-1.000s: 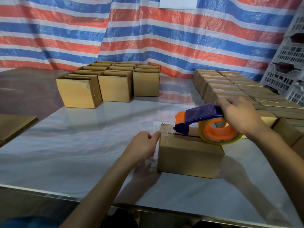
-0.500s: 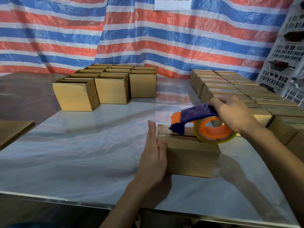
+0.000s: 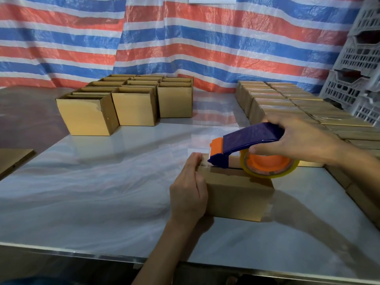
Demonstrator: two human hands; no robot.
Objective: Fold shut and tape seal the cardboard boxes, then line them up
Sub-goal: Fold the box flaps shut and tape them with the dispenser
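One box [image 3: 236, 199] is sitting near the front edge of the desk [image 3: 98, 192], left hand [image 3: 189, 188] clasping its left end, right hand [image 3: 304, 140] gripping one tape dispenser [image 3: 251, 140] on top. Three open boxes [image 3: 135, 109] are fronting the far block; bare desk is lying between.

One closed box [image 3: 236, 198] near the front edge of the bench [image 3: 102, 192]; one tape dispenser [image 3: 250, 140] on it. Open boxes [image 3: 133, 109], far left corner: three in front, rows behind uncountable. Sealed boxes [image 3: 273, 97], right edge: two columns, total unclear. One flat cardboard sheet [image 3: 14, 159], left.
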